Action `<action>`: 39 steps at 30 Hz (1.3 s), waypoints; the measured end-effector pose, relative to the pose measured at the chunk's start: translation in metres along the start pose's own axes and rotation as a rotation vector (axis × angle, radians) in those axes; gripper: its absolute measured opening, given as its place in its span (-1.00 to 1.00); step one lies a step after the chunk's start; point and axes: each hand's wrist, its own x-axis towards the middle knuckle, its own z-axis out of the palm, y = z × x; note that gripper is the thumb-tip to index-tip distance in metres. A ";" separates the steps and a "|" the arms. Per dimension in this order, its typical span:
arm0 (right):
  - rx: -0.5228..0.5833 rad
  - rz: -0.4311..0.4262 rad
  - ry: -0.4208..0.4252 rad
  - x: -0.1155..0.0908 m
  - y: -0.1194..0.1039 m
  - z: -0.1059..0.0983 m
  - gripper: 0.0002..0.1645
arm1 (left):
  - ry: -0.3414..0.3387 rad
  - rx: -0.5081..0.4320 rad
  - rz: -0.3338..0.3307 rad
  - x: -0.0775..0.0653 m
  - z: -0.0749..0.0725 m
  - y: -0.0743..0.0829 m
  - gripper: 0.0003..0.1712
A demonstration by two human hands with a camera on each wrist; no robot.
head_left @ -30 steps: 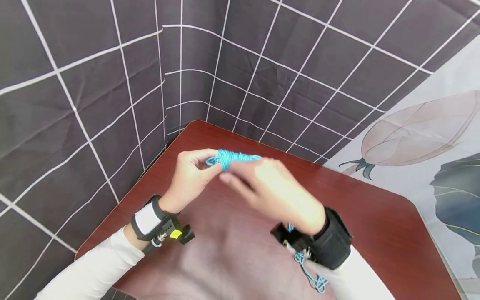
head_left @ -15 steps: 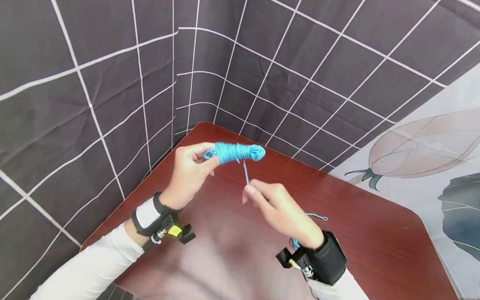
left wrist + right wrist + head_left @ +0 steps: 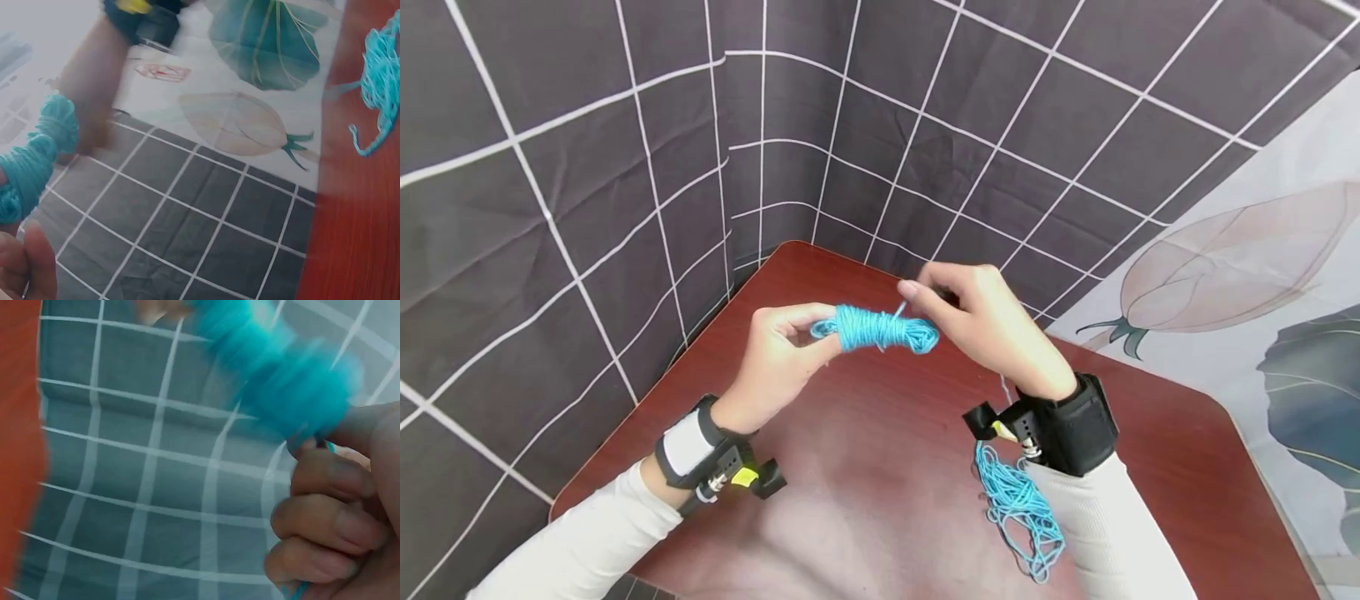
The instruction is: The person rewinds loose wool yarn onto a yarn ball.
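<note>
A bundle of light-blue cord, wound round its middle with loops at both ends, lies sideways in my left hand. Thumb and fingers grip its left end. Just beyond the other end, my right hand pinches the taut strand that runs up from the windings. In the right wrist view the bundle is blurred, and the fingers of my right hand are curled, with bits of cord showing at them. The left wrist view has the wound bundle at its left edge.
A loose, tangled heap of the same cord lies on the reddish-brown table, under and beside my right forearm. Dark cloth with a white grid hangs behind and at the left. A pale printed cloth hangs at the right.
My right hand passed in front of the bundle, dropped below it with the strand, and is now up beyond its right end. The left hand keeps its grip on the bundle.
</note>
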 end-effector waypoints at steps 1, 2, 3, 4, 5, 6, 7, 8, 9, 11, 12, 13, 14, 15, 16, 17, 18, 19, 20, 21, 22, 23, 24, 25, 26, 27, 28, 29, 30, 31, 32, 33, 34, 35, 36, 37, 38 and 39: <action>0.043 0.036 -0.019 -0.004 0.005 0.001 -0.68 | 0.001 -0.011 -0.004 0.000 0.000 0.001 -0.80; 0.078 0.070 -0.042 -0.010 0.010 0.005 -0.70 | 0.002 -0.026 -0.010 0.000 0.000 0.002 -0.80; 0.103 0.092 -0.059 -0.018 0.013 0.012 -0.71 | 0.007 -0.033 -0.018 0.001 0.001 0.003 -0.80; 0.124 0.100 -0.074 -0.026 0.018 0.019 -0.71 | 0.013 -0.038 -0.027 0.002 0.001 0.003 -0.81; 0.134 0.099 -0.082 -0.035 0.020 0.027 -0.70 | 0.021 -0.038 -0.035 0.003 0.001 0.003 -0.81; 0.142 0.091 -0.088 -0.043 0.020 0.035 -0.71 | 0.029 -0.034 -0.041 0.005 0.002 0.003 -0.81; 0.138 0.079 -0.089 -0.050 0.019 0.042 -0.71 | 0.040 -0.027 -0.042 0.007 0.002 0.002 -0.82; 0.115 0.057 -0.085 -0.056 0.016 0.048 -0.70 | 0.052 -0.016 -0.042 0.009 0.003 0.001 -0.83; 0.078 0.027 -0.086 -0.059 0.012 0.051 -0.69 | 0.063 -0.003 -0.040 0.011 0.003 0.000 -0.83; -0.030 -0.046 -0.087 -0.058 -0.001 0.054 -0.66 | 0.072 0.024 -0.033 0.013 0.003 -0.001 -0.85; -0.094 -0.089 -0.084 -0.053 -0.008 0.053 -0.66 | 0.070 0.035 -0.031 0.013 0.003 -0.002 -0.85; -0.158 -0.132 -0.079 -0.047 -0.014 0.050 -0.64 | 0.063 0.047 -0.027 0.012 0.003 -0.002 -0.84; -0.209 -0.173 -0.075 -0.039 -0.019 0.046 -0.62 | 0.050 0.048 -0.026 0.011 0.002 -0.003 -0.83; -0.238 -0.198 -0.067 -0.030 -0.022 0.041 -0.62 | 0.029 0.035 -0.025 0.009 0.002 -0.002 -0.82; -0.255 -0.209 -0.053 -0.021 -0.022 0.035 -0.62 | 0.011 0.031 -0.020 0.007 0.002 -0.002 -0.81; -0.253 -0.202 -0.034 -0.012 -0.020 0.028 -0.61 | -0.005 0.031 -0.016 0.005 0.002 -0.001 -0.80; -0.224 -0.179 -0.023 -0.005 -0.015 0.021 -0.62 | -0.017 0.023 -0.009 0.004 0.002 0.000 -0.78; -0.178 -0.144 -0.015 0.001 -0.006 0.014 -0.62 | -0.025 0.018 -0.001 0.003 0.002 0.001 -0.77; -0.121 -0.097 -0.011 0.004 0.004 0.009 -0.63 | -0.030 0.006 0.002 0.002 0.002 0.002 -0.77; -0.062 -0.044 -0.007 0.005 0.015 0.006 -0.62 | -0.031 0.004 0.007 0.002 0.002 0.004 -0.77; -0.007 0.001 -0.011 0.003 0.026 0.006 -0.61 | -0.024 0.011 0.010 0.002 0.002 0.005 -0.77; 0.047 0.038 -0.019 -0.001 0.038 0.008 -0.64 | -0.016 0.006 0.008 0.002 0.002 0.006 -0.78; 0.092 0.069 -0.033 -0.007 0.047 0.013 -0.66 | -0.007 -0.006 0.000 0.003 0.003 0.007 -0.79; 0.125 0.090 -0.041 -0.014 0.053 0.020 -0.67 | 0.005 -0.016 -0.011 0.003 0.004 0.007 -0.80; 0.149 0.107 -0.048 -0.022 0.056 0.027 -0.67 | 0.020 -0.025 -0.024 0.004 0.004 0.007 -0.81; 0.166 0.116 -0.050 -0.030 0.056 0.036 -0.68 | 0.034 -0.028 -0.037 0.005 0.005 0.007 -0.82; 0.179 0.114 -0.056 -0.038 0.054 0.044 -0.70 | 0.051 -0.031 -0.050 0.006 0.005 0.006 -0.82; 0.187 0.110 -0.061 -0.045 0.049 0.051 -0.71 | 0.065 -0.032 -0.062 0.007 0.006 0.005 -0.83; 0.166 0.106 -0.066 -0.051 0.043 0.057 -0.70 | 0.075 -0.033 -0.072 0.009 0.006 0.003 -0.83; 0.124 0.093 -0.075 -0.055 0.034 0.061 -0.69 | 0.082 -0.025 -0.075 0.010 0.006 0.002 -0.83; 0.072 0.076 -0.092 -0.057 0.025 0.062 -0.67 | 0.082 -0.012 -0.075 0.012 0.006 0.001 -0.83; 0.012 0.052 -0.111 -0.057 0.016 0.061 -0.66 | 0.079 -0.002 -0.076 0.012 0.006 -0.001 -0.83; -0.050 0.022 -0.140 -0.056 0.006 0.057 -0.63 | 0.073 0.013 -0.075 0.012 0.006 -0.001 -0.83; -0.118 -0.013 -0.166 -0.054 -0.003 0.052 -0.60 | 0.063 0.030 -0.074 0.011 0.005 -0.002 -0.83; -0.182 -0.046 -0.189 -0.050 -0.013 0.046 -0.57 | 0.051 0.041 -0.075 0.010 0.005 -0.003 -0.84; -0.223 -0.077 -0.207 -0.046 -0.021 0.038 -0.55 | 0.040 0.053 -0.076 0.009 0.004 -0.003 -0.84; -0.248 -0.101 -0.216 -0.041 -0.027 0.029 -0.55 | 0.028 0.059 -0.079 0.007 0.004 -0.003 -0.83; -0.257 -0.113 -0.219 -0.036 -0.031 0.021 -0.56 | 0.010 0.055 -0.085 0.005 0.003 -0.003 -0.83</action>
